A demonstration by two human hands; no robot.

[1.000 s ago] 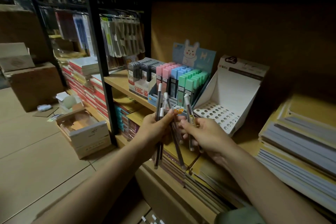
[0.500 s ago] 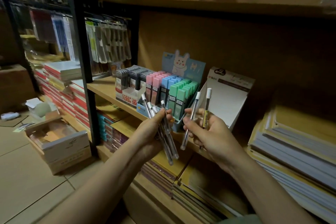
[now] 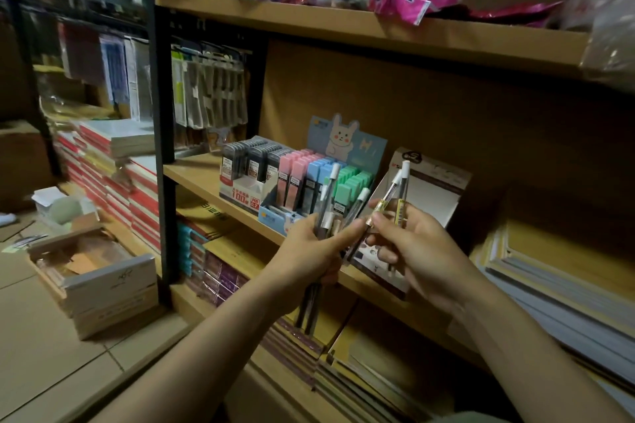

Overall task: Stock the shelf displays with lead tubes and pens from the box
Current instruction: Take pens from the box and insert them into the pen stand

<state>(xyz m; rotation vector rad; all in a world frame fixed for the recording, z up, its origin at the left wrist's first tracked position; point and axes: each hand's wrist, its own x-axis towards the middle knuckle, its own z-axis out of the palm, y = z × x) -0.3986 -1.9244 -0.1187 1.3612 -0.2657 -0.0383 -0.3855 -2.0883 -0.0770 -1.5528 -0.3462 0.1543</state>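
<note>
Gripping a bunch of pens (image 3: 326,216), the left hand (image 3: 309,251) faces the right hand (image 3: 412,244) pinching 2 pens (image 3: 395,196).

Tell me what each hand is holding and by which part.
Left hand grips a bundle of pens around their middles. Right hand pinches two pens at mid-barrel, caps pointing up.

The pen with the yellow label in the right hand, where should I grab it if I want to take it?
Grab the yellow-labelled pen by its clear upper barrel just under the white cap, coming from above. That end sticks up free past the fingers of the right hand, tilted slightly right, while the lower part is hidden in the grip. Pinch it from the sides and pull up along its length.
</note>
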